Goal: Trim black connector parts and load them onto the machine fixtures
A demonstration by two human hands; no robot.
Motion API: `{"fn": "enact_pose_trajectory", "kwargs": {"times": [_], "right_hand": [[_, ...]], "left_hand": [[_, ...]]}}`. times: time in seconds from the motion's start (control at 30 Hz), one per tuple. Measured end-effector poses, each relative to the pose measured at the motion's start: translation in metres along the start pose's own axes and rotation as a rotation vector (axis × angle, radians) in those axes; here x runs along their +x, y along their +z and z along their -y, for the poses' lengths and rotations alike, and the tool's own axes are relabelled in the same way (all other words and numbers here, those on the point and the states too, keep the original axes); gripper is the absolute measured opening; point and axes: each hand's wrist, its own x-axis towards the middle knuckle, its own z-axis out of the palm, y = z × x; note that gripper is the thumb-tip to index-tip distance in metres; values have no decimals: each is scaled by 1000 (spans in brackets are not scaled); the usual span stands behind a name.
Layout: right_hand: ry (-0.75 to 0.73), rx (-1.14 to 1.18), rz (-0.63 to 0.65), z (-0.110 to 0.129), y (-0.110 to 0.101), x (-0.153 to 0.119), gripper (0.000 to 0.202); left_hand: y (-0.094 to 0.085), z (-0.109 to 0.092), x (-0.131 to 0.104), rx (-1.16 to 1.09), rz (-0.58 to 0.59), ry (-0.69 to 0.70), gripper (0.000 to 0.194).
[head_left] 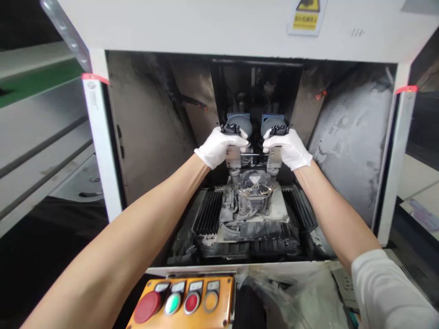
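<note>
My left hand (pixel 222 145), in a white glove, is closed around a small black part with a notched top (pixel 231 129). Level with it, my gloved right hand (pixel 290 145) grips a matching black notched part (pixel 280 130). Just behind the hands stand two round grey discs, the left disc (pixel 242 122) and the right disc (pixel 273 122), each with a blue plate behind it. Under the hands are a left metal block (pixel 233 157) and a right metal block (pixel 274 159). My fingers hide the lower portions of the black parts, and I cannot tell whether these touch the blocks.
A dusty mechanism (pixel 255 194) sits low in the cabinet between black bellows (pixel 209 212). White frame posts (pixel 103 137) border the opening. An orange button box (pixel 185 301) with a red knob is at the front, beside clear plastic sheeting (pixel 302 292). A warning label (pixel 306 18) is above.
</note>
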Motion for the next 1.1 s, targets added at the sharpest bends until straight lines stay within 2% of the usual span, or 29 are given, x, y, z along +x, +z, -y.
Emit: {"fn": "enact_pose_trajectory", "kwargs": {"times": [0.1,0.23,0.3,0.4,0.5,0.57,0.6,0.63,0.7,0.77,0.83,0.9,0.97,1.03,1.1], "right_hand": [[-53,-10,-19,2,-2,3,20],[-25,-108,60,5,-4,4,21],[-33,-97,38,4,-3,2,21],[-54,-48,-37,2,-1,0,20],[-23,-57,-13,16,1,10,17],[-5,14,-62,38,3,22,15],[1,40,-105,51,6,25,16],[2,39,-133,63,11,24,18],[-20,-45,-109,83,26,4,16],[-91,-102,-30,88,48,-45,9],[-111,-5,-4,78,73,-116,22],[80,148,129,54,98,-197,41],[511,295,304,22,124,-276,44],[796,344,375,-11,152,-344,46],[964,373,421,-37,180,-397,47]], "left_hand": [[1,0,0,-62,-43,57,27],[-5,-6,1,5,123,-13,28],[-7,-9,3,9,158,-20,28],[-4,-14,11,-151,5,76,21],[3,-24,16,-271,-217,117,15],[9,-36,4,-224,-331,194,15],[11,-43,-11,-198,-390,256,16],[13,-50,-33,-182,-441,306,17],[15,-62,-96,-194,-483,317,16],[18,-67,-178,-298,-412,149,21],[21,-65,-266,-527,-328,-98,36],[25,-60,-349,-737,-376,-277,50],[27,-57,-422,-908,-488,-369,60],[27,-58,-485,-1057,-571,-387,71],[26,-63,-540,-1146,-628,-348,82]]}}
